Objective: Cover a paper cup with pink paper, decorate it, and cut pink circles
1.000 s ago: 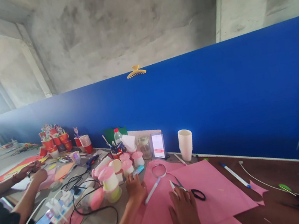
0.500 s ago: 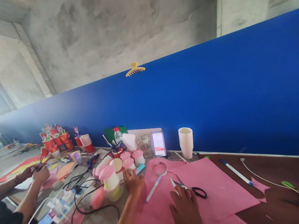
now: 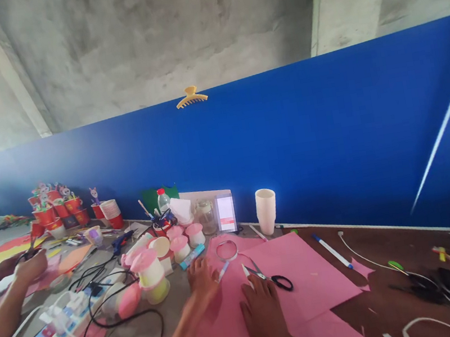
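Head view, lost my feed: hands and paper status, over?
Left hand on pen. Right hand flat on pink paper, fingertips by scissors. Tape ring lies beyond.

Your left hand [image 3: 202, 279] is lying low and forward, palm down, its fingers [image 3: 212, 276] curling loosely and pointing off to the right. Your left forearm is running up to it from the bottom edge, angling rightward. Your right hand [image 3: 263, 316] is resting flat just beside and nearer to you, back of the hand facing up, fingers [image 3: 251, 295] stretching straight ahead and lying close together. Both wrists are sitting level.
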Demonstrator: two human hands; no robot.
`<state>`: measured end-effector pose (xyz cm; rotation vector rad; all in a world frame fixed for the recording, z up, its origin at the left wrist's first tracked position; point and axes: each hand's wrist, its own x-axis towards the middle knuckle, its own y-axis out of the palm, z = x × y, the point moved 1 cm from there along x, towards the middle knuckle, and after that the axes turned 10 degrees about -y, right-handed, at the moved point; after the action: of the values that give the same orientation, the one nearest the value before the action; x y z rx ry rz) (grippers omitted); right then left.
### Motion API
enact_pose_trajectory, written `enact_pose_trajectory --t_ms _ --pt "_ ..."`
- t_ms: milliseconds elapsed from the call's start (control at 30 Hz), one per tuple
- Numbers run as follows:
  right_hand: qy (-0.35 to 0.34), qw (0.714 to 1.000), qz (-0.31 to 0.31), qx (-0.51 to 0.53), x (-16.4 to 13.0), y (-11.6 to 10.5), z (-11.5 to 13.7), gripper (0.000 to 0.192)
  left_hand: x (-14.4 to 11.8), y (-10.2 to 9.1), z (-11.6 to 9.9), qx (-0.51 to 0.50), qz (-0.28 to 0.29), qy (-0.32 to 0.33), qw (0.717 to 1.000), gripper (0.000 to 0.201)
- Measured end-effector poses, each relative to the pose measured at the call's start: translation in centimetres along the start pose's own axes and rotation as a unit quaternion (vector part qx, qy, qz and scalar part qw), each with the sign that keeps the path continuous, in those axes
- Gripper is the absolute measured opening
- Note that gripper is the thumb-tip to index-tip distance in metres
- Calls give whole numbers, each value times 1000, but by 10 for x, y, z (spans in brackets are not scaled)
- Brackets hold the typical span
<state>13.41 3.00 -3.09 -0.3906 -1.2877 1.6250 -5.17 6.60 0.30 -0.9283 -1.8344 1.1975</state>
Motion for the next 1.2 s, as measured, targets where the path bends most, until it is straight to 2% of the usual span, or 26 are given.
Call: enact_pose_trajectory --t_ms 100,200,367,500,667,800,933,1033,1200 --pt "-6 1000 1 2 0 0 0 34 -10 1 -18 2 30 57 998 30" --pt "-8 1000 -14 -3 0 3 0 34 -17 4 -27 11 48 110 993 33" --pt "-5 999 -40 -12 0 12 -2 32 -20 9 -16 38 62 141 987 33" --pt "-33 996 -86 -20 0 20 -5 31 -21 13 -9 49 34 148 987 33" --pt "-80 978 -194 -19 0 22 -9 34 -26 23 -17 -44 -32 216 975 39" --pt "-37 969 -241 -45 0 14 -16 30 -27 35 -11 -76 -57 183 978 41" --pt "20 977 -200 -71 0 6 -22 29 -24 38 -2 -84 -49 160 982 39" --pt "27 984 -158 -80 -1 1 -23 26 -26 34 -3 -65 -34 179 981 35" --pt "30 987 -127 -98 -6 -5 -25 25 -36 28 -7 -49 -25 221 974 31"
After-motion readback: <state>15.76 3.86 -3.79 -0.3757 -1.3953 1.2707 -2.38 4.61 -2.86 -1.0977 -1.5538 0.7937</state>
